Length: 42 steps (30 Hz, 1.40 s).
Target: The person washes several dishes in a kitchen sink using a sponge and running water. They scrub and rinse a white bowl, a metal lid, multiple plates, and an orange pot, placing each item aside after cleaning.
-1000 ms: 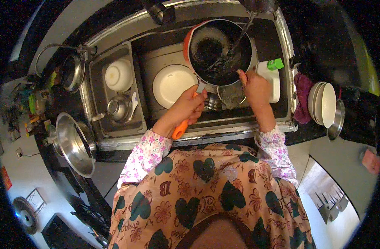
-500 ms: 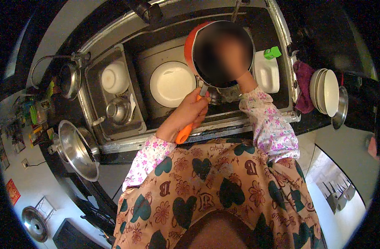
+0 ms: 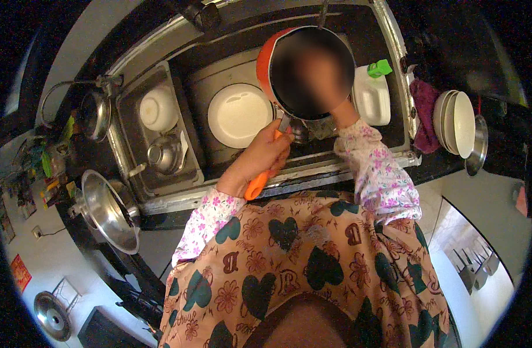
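Observation:
My left hand is wrapped round the orange handle of a red-orange saucepan with a dark inside. The pan is tipped so its opening faces me, over the right part of the sink. Inside the pan is my right hand; its fingers are blurred, and whatever they hold cannot be made out. Left of the pan, a white plate lies in the sink. Just right of the pan, a white jug with a green cap lies in the basin.
The smaller left basin holds a white bowl and a metal bowl. A large steel basin leans outside the sink at left. Stacked white bowls and a purple cloth are on the right. A tap hangs at the far edge.
The whole view has shifted slightly. My left hand keeps its hold on the pan handle, and my right hand stays inside the pan.

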Motion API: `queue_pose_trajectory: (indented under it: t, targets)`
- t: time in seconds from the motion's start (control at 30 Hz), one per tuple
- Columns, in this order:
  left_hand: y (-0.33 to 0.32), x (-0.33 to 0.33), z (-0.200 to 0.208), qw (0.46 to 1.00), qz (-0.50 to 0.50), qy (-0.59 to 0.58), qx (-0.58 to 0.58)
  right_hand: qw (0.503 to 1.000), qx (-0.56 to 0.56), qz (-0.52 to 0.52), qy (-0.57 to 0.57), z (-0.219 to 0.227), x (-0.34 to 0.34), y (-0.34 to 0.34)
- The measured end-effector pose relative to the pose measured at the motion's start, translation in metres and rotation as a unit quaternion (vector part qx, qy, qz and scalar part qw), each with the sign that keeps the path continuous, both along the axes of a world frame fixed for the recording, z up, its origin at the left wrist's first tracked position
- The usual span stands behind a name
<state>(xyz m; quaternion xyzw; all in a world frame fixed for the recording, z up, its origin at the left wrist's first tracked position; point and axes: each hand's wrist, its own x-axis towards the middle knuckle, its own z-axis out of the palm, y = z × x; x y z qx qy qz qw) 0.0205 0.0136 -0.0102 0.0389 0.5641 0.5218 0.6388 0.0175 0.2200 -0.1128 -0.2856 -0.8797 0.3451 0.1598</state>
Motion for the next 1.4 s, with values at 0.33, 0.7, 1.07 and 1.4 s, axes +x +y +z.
queue_pose_trajectory:
  t: [0.33,0.7,1.07,1.4]
  targets:
    - [0.0,0.002,-0.005,1.0,0.01,-0.024,-0.008,0.999,0.008,0.044,0.013,0.009,-0.001,-0.003]
    - [0.004,0.002,-0.007,0.997,0.052,-0.048,-0.028,0.94,0.181,0.217,-0.191,-0.049,0.028,-0.007]
    - [-0.002,0.001,-0.011,0.992,0.066,-0.099,-0.037,0.924,0.169,0.191,-0.284,-0.001,0.018,-0.013]
    - [0.002,-0.004,-0.003,0.99,0.036,-0.127,-0.05,0.964,0.17,0.138,-0.153,-0.019,0.011,0.003]
